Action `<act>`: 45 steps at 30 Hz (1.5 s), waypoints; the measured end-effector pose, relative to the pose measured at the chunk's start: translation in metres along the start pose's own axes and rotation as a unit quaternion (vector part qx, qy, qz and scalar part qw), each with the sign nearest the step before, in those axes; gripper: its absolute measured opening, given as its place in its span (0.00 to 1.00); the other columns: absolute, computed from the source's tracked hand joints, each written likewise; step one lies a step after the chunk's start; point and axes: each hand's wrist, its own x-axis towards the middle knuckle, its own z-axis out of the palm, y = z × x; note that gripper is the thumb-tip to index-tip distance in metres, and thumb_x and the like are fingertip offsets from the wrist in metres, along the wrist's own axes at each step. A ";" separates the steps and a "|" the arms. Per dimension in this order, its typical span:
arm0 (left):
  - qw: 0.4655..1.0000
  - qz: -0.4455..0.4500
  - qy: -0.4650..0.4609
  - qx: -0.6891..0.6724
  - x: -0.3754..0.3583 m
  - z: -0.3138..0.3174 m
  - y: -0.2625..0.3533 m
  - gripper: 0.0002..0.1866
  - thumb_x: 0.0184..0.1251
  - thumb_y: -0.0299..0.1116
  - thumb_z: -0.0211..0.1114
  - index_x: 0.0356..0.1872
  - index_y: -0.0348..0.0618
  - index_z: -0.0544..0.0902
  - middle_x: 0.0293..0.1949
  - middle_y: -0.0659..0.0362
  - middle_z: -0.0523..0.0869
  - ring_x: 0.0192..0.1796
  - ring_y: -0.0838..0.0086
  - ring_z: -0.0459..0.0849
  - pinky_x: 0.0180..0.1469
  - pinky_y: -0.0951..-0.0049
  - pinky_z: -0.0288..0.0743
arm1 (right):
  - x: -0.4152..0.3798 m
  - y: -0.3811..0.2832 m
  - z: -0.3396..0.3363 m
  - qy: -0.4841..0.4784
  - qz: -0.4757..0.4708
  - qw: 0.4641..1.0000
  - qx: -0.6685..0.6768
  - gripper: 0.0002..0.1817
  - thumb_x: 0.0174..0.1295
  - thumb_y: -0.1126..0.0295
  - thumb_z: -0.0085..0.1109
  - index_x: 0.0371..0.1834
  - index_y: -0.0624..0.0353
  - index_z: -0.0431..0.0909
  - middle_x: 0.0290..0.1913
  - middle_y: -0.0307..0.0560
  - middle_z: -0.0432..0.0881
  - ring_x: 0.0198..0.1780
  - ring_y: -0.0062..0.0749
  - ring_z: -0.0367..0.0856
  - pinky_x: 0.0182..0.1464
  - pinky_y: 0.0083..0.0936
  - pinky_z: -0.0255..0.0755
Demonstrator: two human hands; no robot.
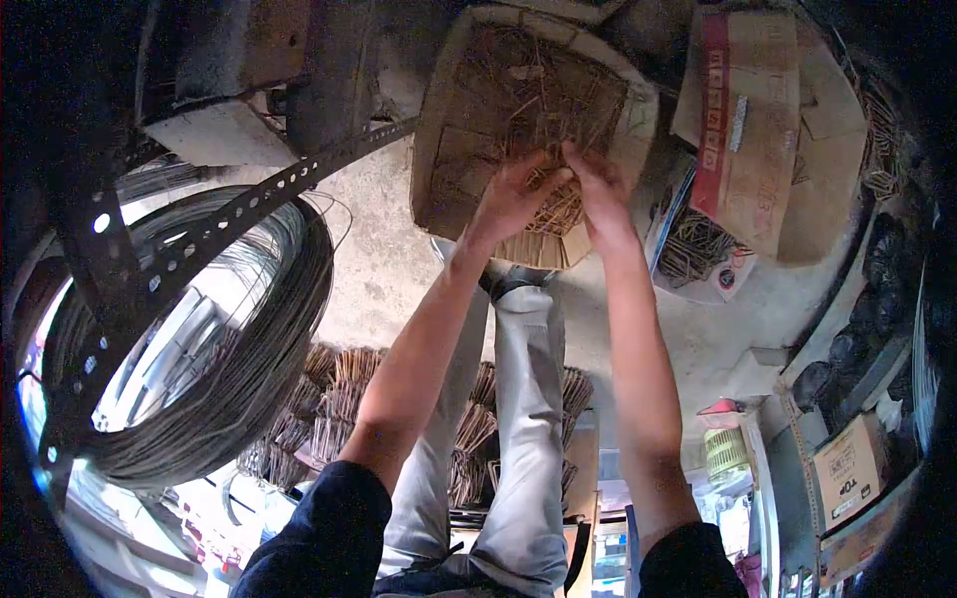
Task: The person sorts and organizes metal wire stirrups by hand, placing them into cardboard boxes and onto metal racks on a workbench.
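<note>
A cardboard box of thin brown bent wire pieces stands in front of my legs. Both hands are over its near half, close together with the fingertips almost meeting. My left hand has its fingers curled in toward the thumb. My right hand is bent the same way, its fingers pinched beside the left ones. Anything between the fingers is too small and dark to make out. Just beneath the hands lies a denser clump of wire pieces.
A large coil of wire is at left, behind a perforated metal bar. On the right are a tilted carton and a smaller box of wire pieces. Bundles of rods stack around my legs. A small carton sits lower right.
</note>
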 end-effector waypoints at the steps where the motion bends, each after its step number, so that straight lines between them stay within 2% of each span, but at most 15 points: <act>1: 1.000 -0.015 0.002 -0.020 -0.003 0.003 0.000 0.18 0.60 0.41 0.62 0.45 0.39 0.77 0.35 0.52 0.83 0.39 0.66 0.81 0.43 0.68 0.73 | -0.007 -0.005 0.002 0.028 0.001 1.000 -0.001 0.19 0.56 0.64 0.61 0.48 0.62 0.74 0.45 0.41 0.78 0.45 0.26 0.74 0.48 0.23 0.66; 5: 0.999 0.022 -0.007 -0.024 -0.010 0.011 0.009 0.21 0.61 0.44 0.59 0.48 0.38 0.75 0.43 0.52 0.81 0.47 0.68 0.78 0.51 0.69 0.70 | -0.035 -0.011 0.002 0.058 -0.011 0.997 -0.055 0.16 0.57 0.67 0.60 0.48 0.60 0.74 0.45 0.40 0.77 0.45 0.26 0.74 0.49 0.25 0.65; 7: 0.996 -0.080 -0.029 0.015 -0.016 0.010 0.025 0.21 0.62 0.45 0.58 0.48 0.37 0.75 0.42 0.50 0.82 0.45 0.66 0.80 0.49 0.70 0.71 | -0.049 -0.012 0.003 0.125 0.007 0.982 0.140 0.12 0.60 0.66 0.55 0.45 0.57 0.76 0.43 0.39 0.78 0.41 0.25 0.75 0.46 0.27 0.67; 17: 0.997 -0.005 -0.070 0.009 -0.037 0.010 0.022 0.21 0.63 0.45 0.57 0.47 0.37 0.76 0.38 0.53 0.83 0.41 0.67 0.81 0.45 0.70 0.73 | -0.056 -0.012 -0.020 0.089 0.127 0.964 0.215 0.12 0.59 0.69 0.54 0.47 0.54 0.74 0.45 0.37 0.78 0.47 0.27 0.74 0.48 0.27 0.65; 23: 0.996 -0.066 -0.024 -0.060 -0.052 -0.003 -0.008 0.22 0.64 0.49 0.55 0.47 0.39 0.76 0.38 0.51 0.82 0.42 0.67 0.80 0.46 0.71 0.71 | -0.082 -0.031 -0.005 0.080 0.093 0.991 0.054 0.11 0.55 0.74 0.58 0.43 0.61 0.77 0.40 0.40 0.80 0.43 0.26 0.76 0.43 0.23 0.68; 25: 0.985 -0.031 0.097 -0.140 -0.049 0.000 -0.045 0.25 0.63 0.53 0.53 0.46 0.39 0.77 0.41 0.48 0.80 0.42 0.65 0.79 0.47 0.69 0.71 | -0.084 -0.016 -0.014 0.092 0.057 0.993 -0.036 0.09 0.54 0.75 0.59 0.38 0.64 0.78 0.36 0.42 0.81 0.40 0.25 0.78 0.40 0.21 0.69; 28: 0.990 -0.094 -0.033 0.103 -0.056 -0.036 -0.031 0.32 0.61 0.59 0.51 0.51 0.37 0.73 0.46 0.44 0.77 0.49 0.59 0.77 0.53 0.66 0.69 | -0.102 -0.014 -0.018 0.084 0.025 0.980 -0.179 0.09 0.54 0.74 0.59 0.37 0.67 0.79 0.34 0.43 0.82 0.37 0.23 0.78 0.38 0.18 0.69; 32: 0.997 -0.062 0.017 0.045 -0.060 -0.039 0.023 0.38 0.59 0.62 0.49 0.57 0.35 0.67 0.52 0.40 0.73 0.57 0.54 0.71 0.58 0.63 0.64 | -0.139 -0.039 -0.007 0.000 0.044 0.981 -0.191 0.12 0.56 0.75 0.58 0.42 0.70 0.77 0.35 0.46 0.81 0.36 0.24 0.80 0.42 0.17 0.70; 34: 0.966 -0.135 0.051 0.216 -0.069 -0.034 0.035 0.40 0.59 0.61 0.49 0.60 0.34 0.61 0.56 0.37 0.69 0.63 0.51 0.63 0.62 0.60 0.59 | -0.154 -0.054 0.001 0.012 0.045 0.988 -0.146 0.13 0.56 0.74 0.59 0.43 0.70 0.76 0.35 0.46 0.81 0.36 0.25 0.81 0.42 0.16 0.70; 35: 0.955 0.032 0.015 0.296 -0.065 -0.027 -0.042 0.39 0.59 0.61 0.49 0.60 0.36 0.63 0.57 0.37 0.67 0.63 0.51 0.63 0.63 0.59 0.58 | -0.161 -0.063 0.004 0.015 0.049 0.992 -0.114 0.14 0.56 0.74 0.59 0.43 0.71 0.76 0.35 0.47 0.81 0.36 0.26 0.81 0.41 0.17 0.70; 36: 0.955 0.036 0.018 0.294 -0.065 -0.031 -0.032 0.39 0.59 0.61 0.49 0.60 0.36 0.63 0.57 0.37 0.67 0.63 0.51 0.63 0.63 0.59 0.58 | -0.167 -0.071 0.007 0.019 0.053 0.995 -0.082 0.14 0.56 0.74 0.59 0.44 0.72 0.75 0.36 0.47 0.81 0.37 0.27 0.81 0.40 0.17 0.70; 38: 0.985 -0.162 0.003 0.060 -0.068 -0.037 0.004 0.35 0.61 0.57 0.50 0.58 0.37 0.65 0.56 0.40 0.69 0.62 0.52 0.65 0.63 0.61 0.59 | -0.185 -0.086 0.009 0.036 0.043 0.991 -0.119 0.14 0.56 0.73 0.58 0.43 0.71 0.76 0.34 0.46 0.82 0.35 0.25 0.80 0.39 0.16 0.69; 42: 0.990 -0.071 -0.043 0.117 -0.108 -0.052 0.035 0.28 0.62 0.50 0.53 0.55 0.37 0.68 0.54 0.45 0.73 0.59 0.54 0.68 0.62 0.64 0.60 | -0.194 -0.112 0.008 -0.002 0.049 0.957 -0.287 0.12 0.58 0.73 0.57 0.42 0.69 0.77 0.31 0.41 0.82 0.31 0.17 0.76 0.35 0.13 0.66; 44: 0.990 0.047 -0.051 0.120 -0.113 -0.047 -0.018 0.22 0.62 0.42 0.55 0.53 0.39 0.71 0.50 0.48 0.77 0.56 0.58 0.72 0.62 0.65 0.60 | -0.199 -0.120 0.002 0.054 0.018 0.959 -0.277 0.11 0.59 0.73 0.55 0.42 0.68 0.78 0.29 0.38 0.83 0.29 0.14 0.72 0.32 0.12 0.63; 45: 0.996 0.018 -0.024 0.087 -0.122 -0.045 -0.035 0.20 0.60 0.40 0.55 0.52 0.41 0.72 0.47 0.47 0.77 0.53 0.60 0.73 0.59 0.64 0.62 | -0.199 -0.130 -0.001 0.044 -0.010 0.961 -0.272 0.11 0.59 0.74 0.54 0.42 0.68 0.78 0.30 0.39 0.83 0.29 0.15 0.74 0.30 0.12 0.63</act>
